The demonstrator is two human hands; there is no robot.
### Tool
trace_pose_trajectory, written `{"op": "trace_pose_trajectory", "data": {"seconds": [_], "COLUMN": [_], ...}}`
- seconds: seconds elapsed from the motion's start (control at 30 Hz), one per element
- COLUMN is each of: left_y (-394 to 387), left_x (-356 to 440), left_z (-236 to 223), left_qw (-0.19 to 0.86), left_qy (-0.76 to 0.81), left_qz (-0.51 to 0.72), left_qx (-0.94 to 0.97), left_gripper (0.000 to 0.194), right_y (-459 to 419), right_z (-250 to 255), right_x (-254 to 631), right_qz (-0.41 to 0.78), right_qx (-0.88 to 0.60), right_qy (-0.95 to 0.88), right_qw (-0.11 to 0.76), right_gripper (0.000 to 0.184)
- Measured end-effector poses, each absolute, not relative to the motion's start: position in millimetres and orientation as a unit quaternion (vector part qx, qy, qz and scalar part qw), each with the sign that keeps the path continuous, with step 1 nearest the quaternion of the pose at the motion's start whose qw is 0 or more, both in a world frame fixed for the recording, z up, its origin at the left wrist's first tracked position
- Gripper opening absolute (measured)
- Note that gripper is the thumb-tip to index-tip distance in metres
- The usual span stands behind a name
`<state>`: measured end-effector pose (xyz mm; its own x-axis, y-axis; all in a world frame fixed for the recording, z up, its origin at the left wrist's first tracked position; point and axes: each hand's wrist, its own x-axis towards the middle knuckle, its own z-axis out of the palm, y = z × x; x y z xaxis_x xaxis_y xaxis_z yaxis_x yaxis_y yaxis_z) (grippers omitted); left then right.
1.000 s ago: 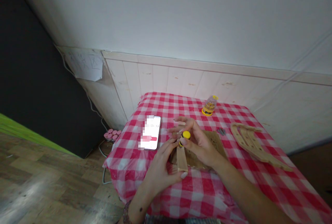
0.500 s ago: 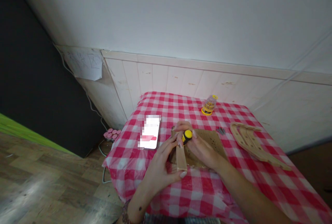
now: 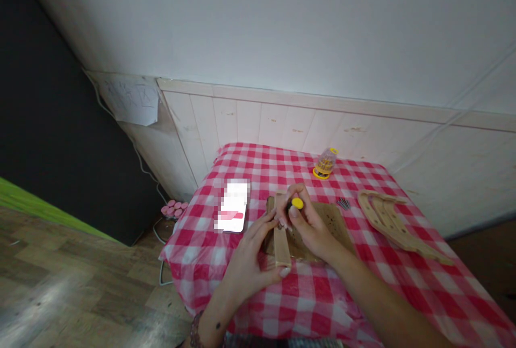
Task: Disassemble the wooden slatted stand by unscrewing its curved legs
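My left hand [image 3: 252, 256] grips a pale wooden bar [image 3: 282, 248], thumb at its near end and fingers along its left side. The bar lies lengthwise over a brown board [image 3: 322, 224] marked with dark specks. In my right hand [image 3: 308, 224] is a screwdriver [image 3: 297, 204] with a black handle and a yellow end cap, held in closed fingers above the bar. Its shaft and tip are hidden by the fingers. A dark spot, perhaps a hole or screw, shows on the bar just below my right fingertips.
A phone [image 3: 234, 208] with a lit screen lies to the left on the checked tablecloth [image 3: 278, 162]. Toward the wall stands a clear, yellow-based bit case [image 3: 325, 164]. Several screws [image 3: 343, 204] lie right of the board, and curved wooden pieces [image 3: 387, 224] rest farther right.
My right hand has turned, its fingers rolling round the screwdriver, and the yellow cap has shifted slightly right. More of the bar's far end now shows. My left hand has stayed put.
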<state>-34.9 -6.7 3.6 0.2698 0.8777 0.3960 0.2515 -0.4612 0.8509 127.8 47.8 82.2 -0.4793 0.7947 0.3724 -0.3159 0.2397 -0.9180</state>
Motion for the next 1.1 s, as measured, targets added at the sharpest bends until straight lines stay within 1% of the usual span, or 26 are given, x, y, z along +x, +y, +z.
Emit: {"op": "trace_pose_trajectory", "data": {"seconds": [0.03,0.13,0.17,0.27,0.37,0.43,0.5,0.67,0.8,0.83,0.93,1.1], "left_y": [-6.9,-7.3,-7.4,-7.4,-6.8,-6.3,-6.0,-6.6,-7.1,-7.2,-7.0,-6.1], "left_x": [-34.9,-34.9,-34.8,-34.5,-34.4,-34.3,-34.2,-34.4,-34.6,-34.7,-34.7,-34.6], "left_z": [3.9,4.2,4.1,4.3,4.6,4.3,3.8,5.1,6.4,5.9,3.4,2.4], "left_qw": [0.343,0.345,0.344,0.341,0.344,0.345,0.345,0.344,0.349,0.350,0.347,0.337], "left_qy": [0.392,0.396,0.397,0.400,0.398,0.391,0.385,0.394,0.397,0.398,0.395,0.389], "left_qz": [0.457,0.455,0.455,0.452,0.452,0.458,0.464,0.457,0.451,0.452,0.457,0.461], "left_qx": [0.721,0.719,0.719,0.721,0.721,0.720,0.719,0.719,0.719,0.718,0.717,0.723], "left_gripper": [0.078,0.077,0.077,0.078,0.078,0.078,0.079,0.079,0.078,0.077,0.075,0.076], "right_y": [47.8,47.4,47.3,47.4,47.8,47.9,48.2,51.1,51.7,51.6,52.0,54.3], "right_z": [79.5,73.7,73.1,76.8,86.2,90.7,90.8,79.9,77.3,77.4,76.1,77.2], "right_x": [127.3,129.5,131.2,136.0,135.9,133.2,130.2,127.4,128.6,128.9,129.8,131.4], "right_qz": [0.595,0.624,0.623,0.574,0.522,0.529,0.549,0.579,0.627,0.639,0.654,0.598], "right_qx": [-0.180,-0.185,-0.198,-0.230,-0.217,-0.203,-0.197,-0.181,-0.163,-0.170,-0.198,-0.213], "right_qy": [-0.624,-0.611,-0.614,-0.654,-0.686,-0.674,-0.649,-0.618,-0.599,-0.595,-0.593,-0.630], "right_qw": [0.473,0.452,0.442,0.436,0.458,0.475,0.489,0.500,0.470,0.456,0.427,0.448], "right_gripper": [0.031,0.048,0.050,0.044,0.033,0.025,0.025,0.033,0.056,0.059,0.054,0.040]}}
